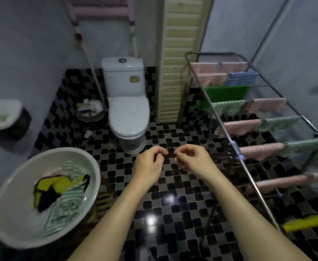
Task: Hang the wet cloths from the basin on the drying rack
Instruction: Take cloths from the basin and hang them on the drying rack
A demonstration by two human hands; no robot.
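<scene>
1. Left hand, in front of the toilet: fingers curled in to the thumb, nothing seen in them.
2. Right hand, just beside it and not touching: curled the same way, clenched on nothing visible.
3. Basin, in front of the toilet and to its left: its near rim is blurred. It holds a yellow and black cloth on a green striped cloth, with a pink cloth mostly buried.
4. What the basin stands on is hidden beneath it.
5. Drying rack, right of the toilet: pink, green and blue cloths hang over its bars. A yellow cloth at the near end is cut off by the frame edge.
6. Waste basket, touching the toilet's left side: its contents are too blurred to name.
</scene>
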